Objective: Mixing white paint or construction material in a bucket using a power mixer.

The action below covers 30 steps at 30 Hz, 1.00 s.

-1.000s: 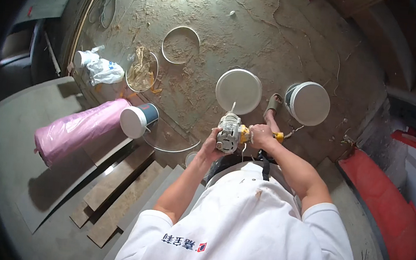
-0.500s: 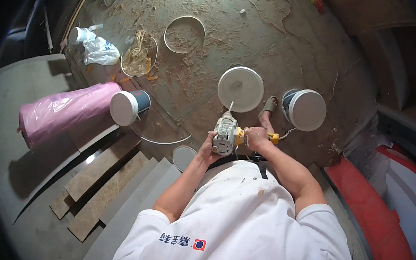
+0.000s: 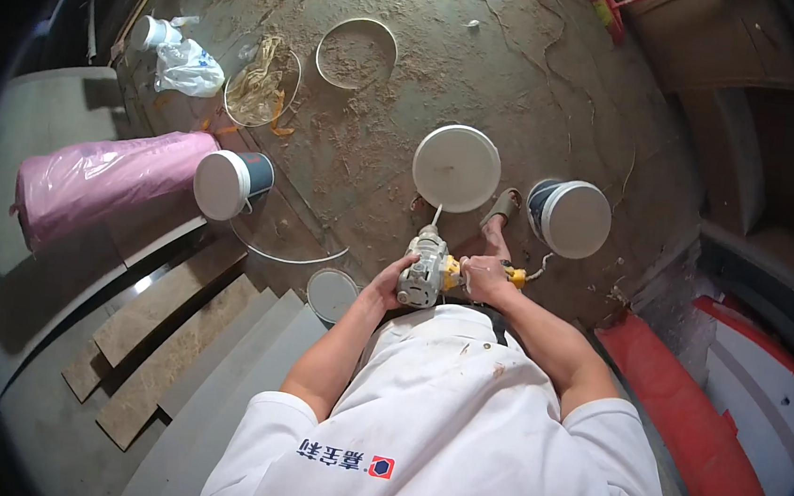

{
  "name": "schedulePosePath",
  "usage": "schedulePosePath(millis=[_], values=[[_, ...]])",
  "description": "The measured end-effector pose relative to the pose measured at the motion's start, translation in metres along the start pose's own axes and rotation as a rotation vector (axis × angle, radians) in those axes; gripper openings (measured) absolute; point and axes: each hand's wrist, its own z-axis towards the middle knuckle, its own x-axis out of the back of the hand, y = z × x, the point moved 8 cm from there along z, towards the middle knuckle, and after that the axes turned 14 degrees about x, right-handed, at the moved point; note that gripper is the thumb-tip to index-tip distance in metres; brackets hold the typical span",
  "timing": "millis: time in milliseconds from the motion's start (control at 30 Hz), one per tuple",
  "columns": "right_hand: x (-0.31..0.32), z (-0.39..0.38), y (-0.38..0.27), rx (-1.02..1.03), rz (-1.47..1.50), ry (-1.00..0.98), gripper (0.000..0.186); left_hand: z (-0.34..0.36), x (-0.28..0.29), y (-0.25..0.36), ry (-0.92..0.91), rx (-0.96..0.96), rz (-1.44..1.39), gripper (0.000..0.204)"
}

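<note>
My two hands hold a dusty grey and yellow power drill (image 3: 424, 274) in front of my waist. My left hand (image 3: 388, 281) is wrapped around the left side of its body, and my right hand (image 3: 486, 279) grips the yellow handle. A thin pale shaft runs from the drill's chuck toward a round white bucket (image 3: 417, 170). The shaft's tip appears at the near rim; how far it reaches inside I cannot tell. Pale material or a pale surface fills the bucket's top. Beside it on the right is a white-topped bucket (image 3: 579, 221) with a dark side.
My sandalled foot (image 3: 505, 205) stands between these two buckets. At left are another bucket (image 3: 222, 185), a pink wrapped roll (image 3: 110, 180) and stacked boards (image 3: 170, 308). Farther off lie a white plastic bag (image 3: 189, 69), a hoop-like ring (image 3: 319, 62) and scattered debris. Red sheeting (image 3: 684, 420) lies right.
The view has shifted slightly, so the left-hand bucket and pink roll sit farther left. The drill appears a little lower in the picture. Both hands keep their hold.
</note>
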Motion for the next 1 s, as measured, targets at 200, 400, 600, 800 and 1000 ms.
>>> schedulePosePath(millis=[200, 400, 600, 800, 1000], values=[[-0.018, -0.002, 0.002, 0.017, 0.002, 0.092, 0.011, 0.015, 0.015, -0.004, 0.028, -0.064, -0.028, 0.046], [-0.024, -0.001, -0.002, 0.004, -0.008, 0.03, 0.009, 0.029, 0.034, -0.012, 0.025, -0.08, -0.095, 0.045], [-0.025, 0.002, -0.001, 0.013, -0.007, -0.063, 0.013, 0.036, 0.034, -0.01, 0.028, -0.099, -0.069, 0.048], [-0.026, 0.008, 0.003, -0.03, -0.036, -0.09, 0.013, 0.044, 0.05, -0.011, 0.058, -0.097, -0.065, 0.048], [-0.029, 0.008, 0.0, -0.055, -0.005, -0.124, 0.014, 0.035, 0.042, -0.013, 0.02, -0.076, -0.082, 0.047]])
